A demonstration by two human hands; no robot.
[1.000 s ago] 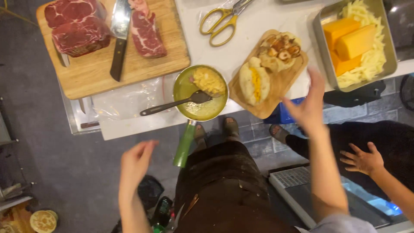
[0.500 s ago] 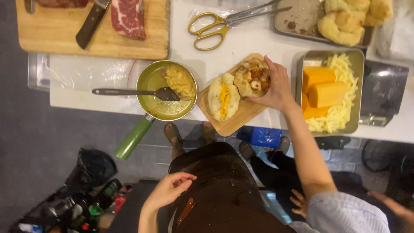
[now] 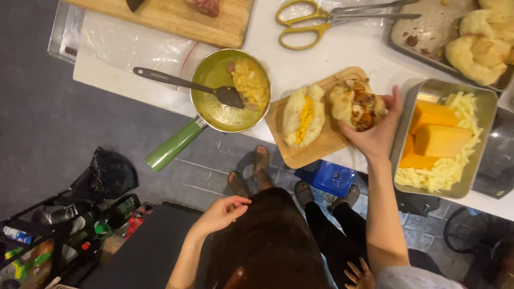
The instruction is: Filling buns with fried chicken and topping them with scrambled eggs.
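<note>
The right hand (image 3: 375,134) is cupping the topped bun (image 3: 357,104) on the small wooden board (image 3: 316,152), fingers wrapping its soft, crumbly-looking sides, while the left hand (image 3: 222,211) is hanging loosely open, holding nothing.

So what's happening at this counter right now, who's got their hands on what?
A person stands at a white counter. Their right hand grips a bun piled with browned filling on a small wooden board, beside a second bun holding yellow filling. Their left hand hangs free by their waist, holding nothing. A green-handled pan with a black spatula sits to the left, and a metal tray of cheese blocks and shreds to the right. Yellow-handled scissors lie further back.
</note>
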